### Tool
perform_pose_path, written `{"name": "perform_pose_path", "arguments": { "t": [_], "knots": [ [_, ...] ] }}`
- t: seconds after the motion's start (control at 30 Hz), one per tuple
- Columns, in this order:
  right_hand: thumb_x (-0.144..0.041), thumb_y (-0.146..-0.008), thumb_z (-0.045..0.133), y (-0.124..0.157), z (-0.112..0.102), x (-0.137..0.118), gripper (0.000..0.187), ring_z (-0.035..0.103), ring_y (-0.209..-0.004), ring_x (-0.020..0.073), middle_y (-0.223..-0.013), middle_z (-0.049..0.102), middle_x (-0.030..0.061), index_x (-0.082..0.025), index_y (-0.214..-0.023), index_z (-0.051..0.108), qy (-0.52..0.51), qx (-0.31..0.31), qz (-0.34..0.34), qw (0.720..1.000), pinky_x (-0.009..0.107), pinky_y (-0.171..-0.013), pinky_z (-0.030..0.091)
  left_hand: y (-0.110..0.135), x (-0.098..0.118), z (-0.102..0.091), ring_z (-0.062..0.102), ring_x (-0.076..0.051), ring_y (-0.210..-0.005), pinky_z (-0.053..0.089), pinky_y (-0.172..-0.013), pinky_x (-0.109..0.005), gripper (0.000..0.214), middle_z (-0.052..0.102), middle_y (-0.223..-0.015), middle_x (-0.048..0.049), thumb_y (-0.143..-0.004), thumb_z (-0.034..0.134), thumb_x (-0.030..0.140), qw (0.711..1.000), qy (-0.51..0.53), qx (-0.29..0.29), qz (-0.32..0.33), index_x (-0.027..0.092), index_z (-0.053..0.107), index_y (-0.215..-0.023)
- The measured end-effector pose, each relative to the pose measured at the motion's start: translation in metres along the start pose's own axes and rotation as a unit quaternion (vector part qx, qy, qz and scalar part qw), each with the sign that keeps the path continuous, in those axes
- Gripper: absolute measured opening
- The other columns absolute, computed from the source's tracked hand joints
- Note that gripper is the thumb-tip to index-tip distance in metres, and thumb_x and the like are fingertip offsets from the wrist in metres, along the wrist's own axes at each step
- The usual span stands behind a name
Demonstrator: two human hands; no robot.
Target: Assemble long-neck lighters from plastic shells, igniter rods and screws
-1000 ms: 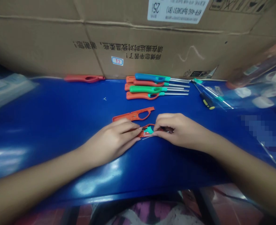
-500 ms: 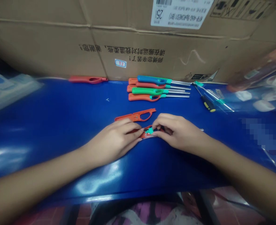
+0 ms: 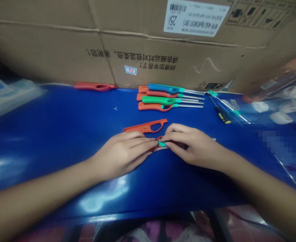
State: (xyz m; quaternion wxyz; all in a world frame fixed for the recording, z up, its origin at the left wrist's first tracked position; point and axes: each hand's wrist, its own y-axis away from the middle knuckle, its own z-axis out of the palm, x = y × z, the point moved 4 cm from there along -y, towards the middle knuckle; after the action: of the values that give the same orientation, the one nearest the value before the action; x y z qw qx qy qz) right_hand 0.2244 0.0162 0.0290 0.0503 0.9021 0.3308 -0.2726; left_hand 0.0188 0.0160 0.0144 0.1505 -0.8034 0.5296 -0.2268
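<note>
My left hand point(image 3: 125, 153) is closed around the left part of an orange lighter casing half point(image 3: 156, 148), which lies low over the blue table. A small green plastic piece point(image 3: 161, 144) sits in the casing between my hands. The thumb and fingertips of my right hand point(image 3: 188, 143) pinch at this green piece. Most of the casing is hidden under my fingers, and a metal tip point(image 3: 214, 138) shows beyond my right hand. Just behind my hands lies another orange casing half point(image 3: 145, 126) with an oval trigger opening, its hollow side up.
Several long-necked lighters point(image 3: 163, 97) in blue, orange and green lie stacked by the cardboard box point(image 3: 62, 50). A red casing point(image 3: 95, 86) rests to their left. To the right are a black-and-yellow screwdriver point(image 3: 223, 115), metal tubes with green ends point(image 3: 236, 109) and plastic bags point(image 3: 281, 97).
My right fingertips have moved slightly left over the green piece, and my left fingertips have come closer to it. The green piece now sits lower in the casing. The view has shifted slightly.
</note>
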Motion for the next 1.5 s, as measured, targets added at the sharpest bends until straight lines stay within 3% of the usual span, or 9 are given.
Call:
{"name": "perform_pose_path", "arguments": {
  "t": [0.27,0.47,0.9,1.5],
  "knots": [
    [-0.012,-0.094,0.049,0.001,-0.004,-0.004,0.027,0.059,-0.082,0.0134,-0.113,0.063,0.0055,-0.023,-0.113,0.065,0.017,-0.033,-0.014,0.999,0.026,-0.068,0.044,-0.002,0.003,-0.002,0.069,-0.023,-0.106,0.060,-0.092,-0.039,0.031,0.075,-0.119,-0.0072,-0.100,0.054,0.018,0.999,-0.014,-0.038,0.010,0.019,0.065,-0.129],
    [-0.015,-0.095,0.050,0.003,0.000,-0.007,0.027,0.062,-0.092,0.0164,-0.121,0.060,0.0060,-0.024,-0.118,0.061,0.076,-0.063,-0.039,0.994,0.029,-0.072,0.046,-0.004,0.002,0.001,0.065,-0.026,-0.111,0.058,-0.095,-0.043,0.030,0.072,-0.122,-0.0096,-0.102,0.050,0.017,0.996,-0.018,-0.091,-0.003,0.017,0.065,-0.127],
    [-0.027,-0.103,0.046,0.004,0.006,-0.003,0.016,0.060,-0.085,0.0147,-0.117,0.059,0.0054,-0.020,-0.105,0.060,0.131,-0.060,-0.074,0.987,0.029,-0.069,0.045,-0.005,0.002,0.003,0.062,-0.026,-0.109,0.054,-0.093,-0.043,0.029,0.071,-0.120,-0.0080,-0.103,0.049,0.018,0.994,0.000,-0.105,-0.019,0.019,0.066,-0.126],
    [-0.022,-0.100,0.054,0.004,-0.001,-0.002,0.012,0.062,-0.090,0.0141,-0.110,0.063,0.0034,-0.021,-0.107,0.063,0.068,-0.063,-0.072,0.993,0.027,-0.076,0.048,-0.003,-0.001,0.004,0.062,-0.025,-0.111,0.050,-0.094,-0.040,0.026,0.069,-0.123,-0.0072,-0.102,0.051,0.017,0.996,0.011,-0.085,-0.039,0.019,0.066,-0.123]
  ]
}}
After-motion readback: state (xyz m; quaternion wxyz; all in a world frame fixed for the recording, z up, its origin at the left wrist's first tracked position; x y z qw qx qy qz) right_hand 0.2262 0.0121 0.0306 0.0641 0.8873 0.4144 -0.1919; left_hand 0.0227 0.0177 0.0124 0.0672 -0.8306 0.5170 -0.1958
